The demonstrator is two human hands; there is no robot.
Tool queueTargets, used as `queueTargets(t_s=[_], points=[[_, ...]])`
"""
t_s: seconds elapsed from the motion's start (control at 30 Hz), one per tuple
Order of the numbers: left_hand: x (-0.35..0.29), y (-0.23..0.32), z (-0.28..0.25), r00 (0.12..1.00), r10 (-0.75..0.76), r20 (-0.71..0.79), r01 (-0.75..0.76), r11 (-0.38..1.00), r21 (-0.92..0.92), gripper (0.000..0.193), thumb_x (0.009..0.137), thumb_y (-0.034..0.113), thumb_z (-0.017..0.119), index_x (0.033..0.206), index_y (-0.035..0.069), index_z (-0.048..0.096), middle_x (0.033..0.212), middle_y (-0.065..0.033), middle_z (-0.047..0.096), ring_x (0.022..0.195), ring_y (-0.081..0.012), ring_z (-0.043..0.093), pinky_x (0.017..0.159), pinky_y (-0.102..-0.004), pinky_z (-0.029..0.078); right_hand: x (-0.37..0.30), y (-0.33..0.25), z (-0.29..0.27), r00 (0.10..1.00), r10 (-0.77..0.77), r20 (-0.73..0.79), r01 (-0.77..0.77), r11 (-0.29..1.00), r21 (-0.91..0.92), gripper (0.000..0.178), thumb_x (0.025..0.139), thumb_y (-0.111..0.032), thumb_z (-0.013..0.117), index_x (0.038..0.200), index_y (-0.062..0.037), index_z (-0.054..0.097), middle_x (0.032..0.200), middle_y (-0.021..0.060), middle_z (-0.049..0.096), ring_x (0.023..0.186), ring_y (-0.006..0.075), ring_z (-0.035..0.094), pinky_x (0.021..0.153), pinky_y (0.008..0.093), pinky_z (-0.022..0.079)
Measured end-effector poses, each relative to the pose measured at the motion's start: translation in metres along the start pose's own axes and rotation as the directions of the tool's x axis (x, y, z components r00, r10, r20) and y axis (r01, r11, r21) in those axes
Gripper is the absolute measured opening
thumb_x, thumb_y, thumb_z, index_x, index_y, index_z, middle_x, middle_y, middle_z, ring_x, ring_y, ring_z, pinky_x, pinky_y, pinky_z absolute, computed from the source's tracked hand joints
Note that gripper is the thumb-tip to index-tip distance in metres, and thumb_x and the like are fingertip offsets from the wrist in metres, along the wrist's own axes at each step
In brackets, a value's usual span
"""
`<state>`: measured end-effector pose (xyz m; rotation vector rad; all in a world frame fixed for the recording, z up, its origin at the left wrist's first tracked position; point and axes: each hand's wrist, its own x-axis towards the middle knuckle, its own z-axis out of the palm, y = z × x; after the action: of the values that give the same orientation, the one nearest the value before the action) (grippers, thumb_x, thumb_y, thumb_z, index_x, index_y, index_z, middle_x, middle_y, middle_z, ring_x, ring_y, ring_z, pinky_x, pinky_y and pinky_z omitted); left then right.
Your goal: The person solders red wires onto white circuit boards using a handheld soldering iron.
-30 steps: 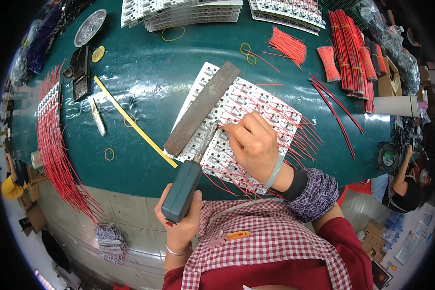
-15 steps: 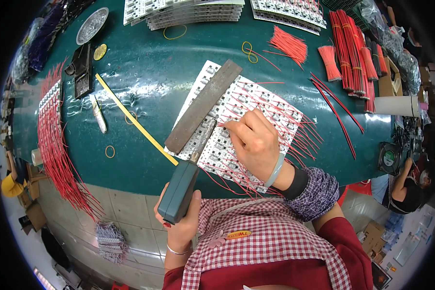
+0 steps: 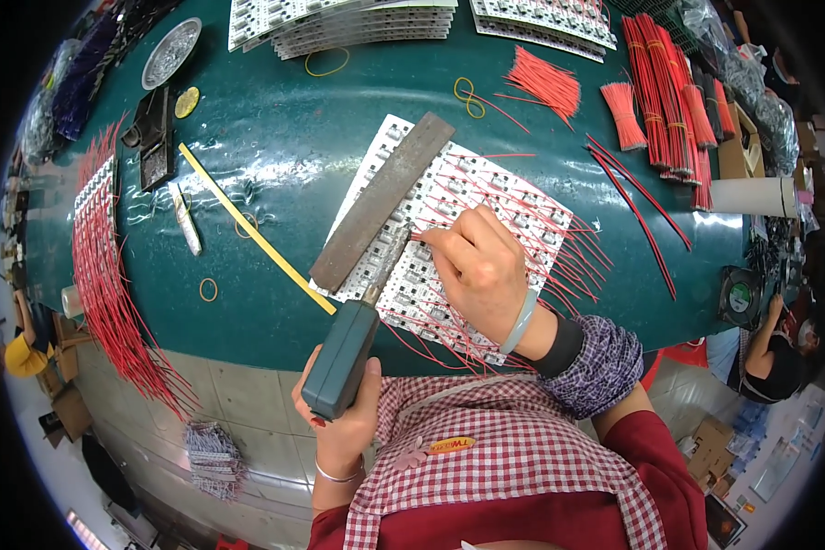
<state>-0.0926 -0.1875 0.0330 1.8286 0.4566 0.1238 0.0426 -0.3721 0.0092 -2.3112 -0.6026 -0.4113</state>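
My left hand (image 3: 346, 438) is closed around the dark green handle of a soldering iron (image 3: 342, 357). The iron's long metal shaft points up and away, its tip over a white circuit board panel (image 3: 382, 147). Right beside that tip, my right hand (image 3: 486, 270) pinches the end of a thin red wire (image 3: 419, 236) between thumb and index finger, at the panel's surface. A flat, dark metal bar (image 3: 385, 202) lies slantwise across the panel, left of the tip. Several red wires (image 3: 577, 252) trail off the panel's right edge. The exact contact at the tip is too small to make out.
Stacked circuit boards (image 3: 367, 37) stand at the far edge. Red wire bundles (image 3: 655, 101) lie at the far right, near a small fan (image 3: 739, 298). A yellow strip (image 3: 257, 229), black stand (image 3: 158, 137), metal dish (image 3: 171, 53) and wired panel (image 3: 99, 211) are on the left.
Both hands and the soldering iron keep almost the same pose at the panel. The whole view has shifted very slightly.
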Motion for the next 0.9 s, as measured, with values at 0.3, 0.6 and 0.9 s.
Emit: queueTargets(t_s=[0.3,0.6,0.9], points=[[-0.011,-0.008,-0.006,0.995,0.001,-0.096,-0.015,0.988,-0.151,0.039,0.085,-0.012,0.068,0.123,-0.006,0.062,0.098,-0.0096,0.066,0.063,-0.0099,0.054,0.053,-0.0245,0.041,-0.001,-0.001,0.0,1.0,-0.003,0.011,0.003,1.0,-0.021,0.017,0.075,0.005,0.072,0.089,-0.0033,0.069,0.076,0.0081,0.05,0.072,0.0253,0.054,0.06,0.038,0.045],[-0.017,-0.018,-0.011,0.999,0.026,-0.044,-0.029,0.997,-0.073,0.039,0.085,-0.009,0.07,0.123,-0.005,0.064,0.103,-0.0096,0.068,0.068,-0.009,0.056,0.057,-0.0236,0.044,0.001,-0.008,-0.006,0.998,-0.046,-0.041,0.047,0.999,0.014,0.019,0.073,0.008,0.074,0.089,-0.0031,0.071,0.074,0.0078,0.051,0.072,0.0261,0.053,0.061,0.0379,0.043],[-0.023,-0.016,-0.017,1.0,0.018,0.006,-0.018,1.0,0.005,0.045,0.085,-0.003,0.076,0.128,-0.005,0.063,0.117,-0.0149,0.07,0.102,-0.0195,0.067,0.084,-0.0303,0.054,-0.003,-0.005,-0.003,0.998,-0.039,0.057,0.04,0.999,-0.015,0.015,0.076,0.002,0.069,0.09,-0.003,0.068,0.08,0.0084,0.051,0.079,0.0268,0.054,0.068,0.0389,0.046]])
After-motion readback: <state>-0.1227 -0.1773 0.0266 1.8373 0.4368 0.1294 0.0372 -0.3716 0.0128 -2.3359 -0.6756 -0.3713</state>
